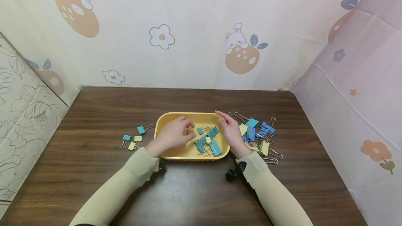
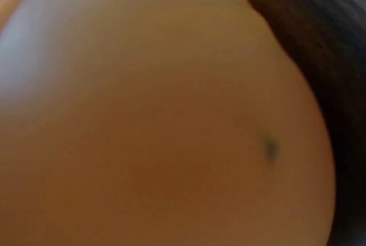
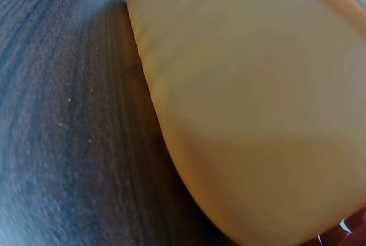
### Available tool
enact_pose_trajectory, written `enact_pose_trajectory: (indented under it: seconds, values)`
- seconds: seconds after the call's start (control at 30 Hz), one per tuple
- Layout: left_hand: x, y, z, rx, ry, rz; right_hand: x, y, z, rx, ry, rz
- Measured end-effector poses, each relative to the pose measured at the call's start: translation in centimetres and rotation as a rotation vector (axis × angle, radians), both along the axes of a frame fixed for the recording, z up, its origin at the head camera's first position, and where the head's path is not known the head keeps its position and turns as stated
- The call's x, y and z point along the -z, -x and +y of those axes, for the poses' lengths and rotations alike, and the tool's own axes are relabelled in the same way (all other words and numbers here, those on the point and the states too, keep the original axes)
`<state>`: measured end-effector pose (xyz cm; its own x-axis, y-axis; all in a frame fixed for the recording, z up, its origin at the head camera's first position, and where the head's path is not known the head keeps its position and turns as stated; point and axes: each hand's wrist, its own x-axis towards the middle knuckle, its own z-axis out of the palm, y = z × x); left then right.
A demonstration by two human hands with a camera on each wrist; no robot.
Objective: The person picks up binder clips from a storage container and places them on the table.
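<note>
The left hand [image 1: 173, 132] is curling over the yellow tray [image 1: 188, 158] (whether pinching anything, I cannot tell); the right hand [image 1: 233, 133] is gripping its rim at two o'clock; binder clips [image 1: 215, 148] are lying inside toward four.

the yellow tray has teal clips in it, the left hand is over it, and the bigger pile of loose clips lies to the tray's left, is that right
Not quite: the bigger pile of loose clips lies to the right of the yellow tray, as the head view shows. The teal clips and left hand are as you say.
</note>
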<state>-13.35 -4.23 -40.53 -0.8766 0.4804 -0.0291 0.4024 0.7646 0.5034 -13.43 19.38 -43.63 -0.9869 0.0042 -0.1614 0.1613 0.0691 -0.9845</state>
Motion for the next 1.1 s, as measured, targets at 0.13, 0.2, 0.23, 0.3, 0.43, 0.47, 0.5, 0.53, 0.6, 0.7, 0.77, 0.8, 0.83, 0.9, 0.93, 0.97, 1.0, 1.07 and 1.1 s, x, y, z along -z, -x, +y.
enact_pose_trajectory:
  seconds: [0.13,0.2,0.23,0.3,0.43,0.47,0.5,0.53,0.6,0.7,0.77,0.8,0.83,0.9,0.93,0.97,1.0,1.07,1.1]
  values:
    - [0.7,0.0,0.5,-0.053,0.099,0.003,0.0,0.0,0.1,-0.001,-0.007,0.000]
    - [0.9,0.0,0.6,-0.068,0.116,0.006,-0.1,0.0,0.1,-0.003,-0.015,-0.003]
    - [0.9,0.0,0.6,-0.069,0.120,0.009,-0.1,0.0,0.1,-0.003,-0.018,-0.003]
    - [1.0,0.0,0.5,-0.069,0.124,0.023,-0.1,0.0,0.2,0.000,-0.022,-0.004]
    - [1.3,0.0,0.5,-0.074,0.128,0.045,0.0,0.1,0.1,0.010,-0.022,0.007]
    - [1.4,0.0,0.4,-0.077,0.129,0.051,0.0,0.1,0.1,0.011,-0.023,0.008]
    - [1.5,0.0,0.4,-0.080,0.125,0.054,0.0,0.1,0.1,0.012,-0.024,0.010]
    - [1.5,0.0,0.4,-0.082,0.124,0.055,0.0,0.1,0.1,0.013,-0.025,0.010]
    - [1.6,0.0,0.4,-0.087,0.114,0.055,0.1,0.1,0.1,0.012,-0.027,0.004]
    - [1.7,0.0,0.4,-0.093,0.095,0.044,0.0,0.1,0.1,0.008,-0.022,-0.005]
    - [1.7,0.1,0.4,-0.100,0.078,0.033,0.0,0.0,0.1,0.005,-0.020,-0.011]
    - [1.7,0.1,0.3,-0.104,0.070,0.029,-0.1,0.0,0.1,0.004,-0.021,-0.011]
    - [1.7,0.1,0.3,-0.105,0.062,0.025,-0.1,0.0,0.1,0.003,-0.022,-0.010]
    - [1.6,0.1,0.3,-0.110,0.045,0.018,0.0,0.0,0.1,0.002,-0.024,-0.006]
    - [1.5,0.1,0.3,-0.113,0.036,0.013,0.0,0.0,0.1,0.002,-0.023,-0.004]
    - [1.5,0.1,0.2,-0.114,0.031,0.010,0.0,0.0,0.1,0.001,-0.024,-0.002]
    - [1.4,0.0,0.2,-0.115,0.026,0.008,0.0,0.0,0.1,0.000,-0.024,0.001]
    - [1.3,0.0,0.1,-0.119,0.009,-0.001,0.1,0.0,0.1,-0.002,-0.021,0.004]
    - [1.2,0.0,0.1,-0.118,0.000,0.000,0.1,0.0,0.1,-0.004,-0.018,0.004]
